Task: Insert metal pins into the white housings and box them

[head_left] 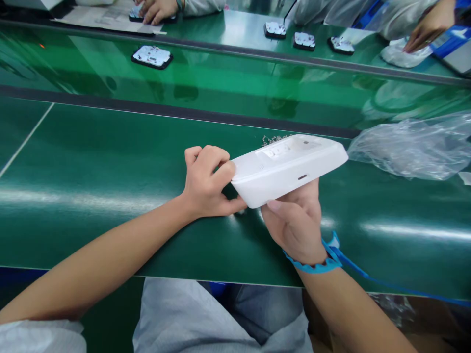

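A white plastic housing (283, 169) with a small slot in its near side is held tilted above the green bench. My left hand (211, 181) pinches its left corner between thumb and curled fingers. From below, my right hand (298, 218) supports the housing, its thumb along the lower edge and most of its fingers hidden underneath. A blue wrist strap (312, 267) with a cord circles my right wrist. Just behind the housing lies a small heap of metal bits (270, 140), partly covered from view and too small to name.
Clear plastic bags (415, 147) lie to the right on the bench (91, 162). Beyond a dark rail, a white-and-black unit (152, 57) sits on the green strip. Across it are several similar units (304, 40), a co-worker's hand (158, 10) and another person's hand (430, 27).
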`<state>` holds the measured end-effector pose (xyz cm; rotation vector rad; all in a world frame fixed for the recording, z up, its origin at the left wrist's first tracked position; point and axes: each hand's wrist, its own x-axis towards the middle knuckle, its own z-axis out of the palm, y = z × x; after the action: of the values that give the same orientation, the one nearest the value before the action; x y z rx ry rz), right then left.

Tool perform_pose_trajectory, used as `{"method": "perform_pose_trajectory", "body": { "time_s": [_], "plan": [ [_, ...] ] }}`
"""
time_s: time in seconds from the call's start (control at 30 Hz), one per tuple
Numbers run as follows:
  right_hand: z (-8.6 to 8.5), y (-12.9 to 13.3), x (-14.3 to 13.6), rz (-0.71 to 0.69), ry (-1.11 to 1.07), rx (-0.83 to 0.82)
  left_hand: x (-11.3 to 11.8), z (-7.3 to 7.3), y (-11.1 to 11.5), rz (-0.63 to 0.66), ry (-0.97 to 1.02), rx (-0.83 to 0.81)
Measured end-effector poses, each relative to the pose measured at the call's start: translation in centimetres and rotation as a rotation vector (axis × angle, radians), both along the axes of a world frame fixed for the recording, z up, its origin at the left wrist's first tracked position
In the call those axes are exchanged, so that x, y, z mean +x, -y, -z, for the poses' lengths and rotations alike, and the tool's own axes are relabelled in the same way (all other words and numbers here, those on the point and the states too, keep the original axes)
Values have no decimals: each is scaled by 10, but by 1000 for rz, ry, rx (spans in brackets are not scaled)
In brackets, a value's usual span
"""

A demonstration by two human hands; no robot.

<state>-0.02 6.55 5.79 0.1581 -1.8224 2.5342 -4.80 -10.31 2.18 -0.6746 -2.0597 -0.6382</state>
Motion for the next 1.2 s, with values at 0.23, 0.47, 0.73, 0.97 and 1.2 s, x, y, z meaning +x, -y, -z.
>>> {"method": "perform_pose_trajectory", "body": {
  "time_s": [0.23,0.47,0.73,0.97,1.2],
  "plan": [
    [3,0,1,16,22,34,1,-1,-1,29,3,9],
    [0,-1,-3,27,40,35,2,1,-1,1,42,-28],
    [-1,-2,-5,39,-9,108,2,-1,-2,26,74,26],
    [0,-2,-8,73,-28,110,3,-2,-3,11,128,36],
    [5,-6,-11,69,-32,90,3,0,-3,33,116,58]
  ]
}}
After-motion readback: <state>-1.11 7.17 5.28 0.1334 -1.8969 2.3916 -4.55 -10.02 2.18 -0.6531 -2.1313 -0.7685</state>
